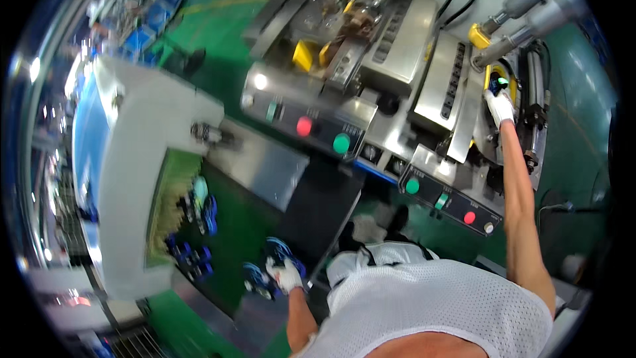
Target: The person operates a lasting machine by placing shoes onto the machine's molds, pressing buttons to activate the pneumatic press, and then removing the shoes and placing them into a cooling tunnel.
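Observation:
My left hand (286, 275), in a white glove, reaches down at the lower middle. Its fingers are bent around a blue-and-black part with curved blue bands (278, 248). A similar blue-and-black part (257, 281) lies just left of that hand. My right hand (500, 109), gloved too, stretches far forward to the machine's right side. Its closed fingers are at a yellow-rimmed fixture (489, 79), where a small dark piece with a bright green spot (502, 82) shows. Blur and the glove hide what those fingertips grip.
Two steel machine stations stand ahead, with a left control panel (301, 119) and a right control panel (450, 197) carrying coloured buttons. Metal cylinders (530, 16) slant in at upper right. More blue-and-black parts (192, 258) lie on a green surface at left, beside a pale housing (136, 179).

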The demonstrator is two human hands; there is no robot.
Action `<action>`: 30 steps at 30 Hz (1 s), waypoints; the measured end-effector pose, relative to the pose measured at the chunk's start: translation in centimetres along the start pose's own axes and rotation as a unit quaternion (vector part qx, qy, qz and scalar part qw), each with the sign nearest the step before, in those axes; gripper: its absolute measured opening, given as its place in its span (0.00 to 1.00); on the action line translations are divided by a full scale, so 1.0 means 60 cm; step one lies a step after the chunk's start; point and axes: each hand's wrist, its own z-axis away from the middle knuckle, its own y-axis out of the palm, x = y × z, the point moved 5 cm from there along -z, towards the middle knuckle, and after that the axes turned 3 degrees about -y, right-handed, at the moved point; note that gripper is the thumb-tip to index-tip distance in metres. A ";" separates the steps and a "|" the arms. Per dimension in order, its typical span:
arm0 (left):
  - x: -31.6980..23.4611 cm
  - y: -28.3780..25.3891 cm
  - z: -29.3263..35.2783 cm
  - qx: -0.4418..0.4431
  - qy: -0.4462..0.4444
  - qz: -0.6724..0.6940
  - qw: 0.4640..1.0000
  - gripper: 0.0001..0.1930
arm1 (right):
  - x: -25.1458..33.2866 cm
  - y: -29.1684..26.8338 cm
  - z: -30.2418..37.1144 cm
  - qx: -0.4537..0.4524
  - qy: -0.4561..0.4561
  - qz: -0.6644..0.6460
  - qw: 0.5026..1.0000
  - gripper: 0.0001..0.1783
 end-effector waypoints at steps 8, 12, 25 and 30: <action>0.026 0.015 -0.002 0.150 -0.104 -0.049 0.982 0.38 | 0.249 0.145 0.572 0.131 -0.332 0.153 0.922 0.48; 0.017 -0.105 -0.006 0.130 -0.072 0.203 0.968 0.29 | 0.211 0.245 0.592 0.129 -0.371 0.396 0.830 0.53; 0.141 -0.020 -0.048 0.110 -0.088 0.117 0.983 0.39 | 0.499 0.505 1.219 0.513 -0.386 -0.029 0.766 0.48; 0.132 -0.083 -0.130 0.149 -0.163 0.096 0.971 0.35 | 0.515 0.482 1.154 0.474 -0.256 -0.203 0.818 0.35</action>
